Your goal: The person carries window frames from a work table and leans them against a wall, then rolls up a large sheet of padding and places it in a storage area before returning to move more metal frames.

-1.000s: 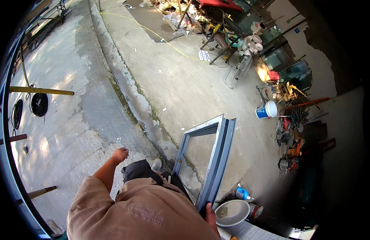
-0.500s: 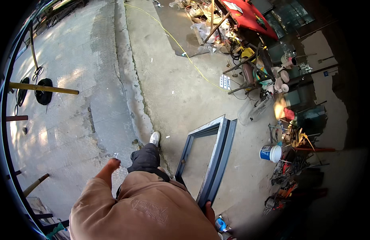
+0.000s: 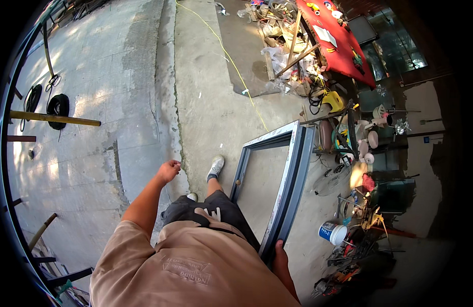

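Note:
A grey metal window frame [image 3: 283, 204], rectangular with a thick outer side, hangs tilted at my right side. My right hand [image 3: 280, 260] is closed on its near end, the thumb lying over the edge; the other fingers are hidden. The frame's pale inner edge and a small round brownish spot on its left bar show. My left hand [image 3: 170, 170] is swung out in front of my left hip with its fingers curled together. Whether anything small is in them I cannot make out.
A red-topped table [image 3: 338, 46] with tools stands ahead right, beside scrap and plastic. A yellow cable [image 3: 221, 46] crosses the concrete. Stools, a white-and-blue bucket [image 3: 332, 233] and tools line the right. Left, a yellow pole [image 3: 55, 117] juts out beside a black coil [image 3: 58, 107].
I have stepped forward, and the table and bucket appear nearer. My left arm has swung forward and up. The window frame has come along in my right hand.

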Demonstrator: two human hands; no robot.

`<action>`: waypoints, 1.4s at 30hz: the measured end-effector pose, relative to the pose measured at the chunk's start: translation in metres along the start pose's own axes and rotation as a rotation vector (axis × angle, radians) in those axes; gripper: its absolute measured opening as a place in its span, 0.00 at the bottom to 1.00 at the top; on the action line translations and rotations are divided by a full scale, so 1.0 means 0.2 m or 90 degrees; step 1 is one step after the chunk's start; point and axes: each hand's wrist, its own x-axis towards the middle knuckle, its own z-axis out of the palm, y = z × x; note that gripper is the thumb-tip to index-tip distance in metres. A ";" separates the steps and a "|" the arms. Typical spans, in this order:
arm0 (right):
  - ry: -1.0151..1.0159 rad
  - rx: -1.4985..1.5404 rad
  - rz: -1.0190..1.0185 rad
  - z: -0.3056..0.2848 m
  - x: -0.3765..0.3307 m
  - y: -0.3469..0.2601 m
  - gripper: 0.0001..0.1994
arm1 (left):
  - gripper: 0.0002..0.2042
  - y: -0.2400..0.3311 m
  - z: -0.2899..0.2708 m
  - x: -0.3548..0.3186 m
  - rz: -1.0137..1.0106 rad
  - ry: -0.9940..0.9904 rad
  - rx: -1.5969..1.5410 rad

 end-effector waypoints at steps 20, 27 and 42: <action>-0.100 -0.264 -0.069 0.49 1.32 -2.21 0.38 | 0.16 0.30 -0.19 0.61 -0.351 0.176 -0.236; -0.097 -0.286 -0.066 1.02 1.62 -3.02 0.38 | 0.14 0.68 -0.42 1.39 -0.358 0.211 -0.242; 0.023 -0.468 -0.057 1.80 2.58 -4.61 0.47 | 0.19 2.69 -1.19 3.22 -0.056 0.246 -0.178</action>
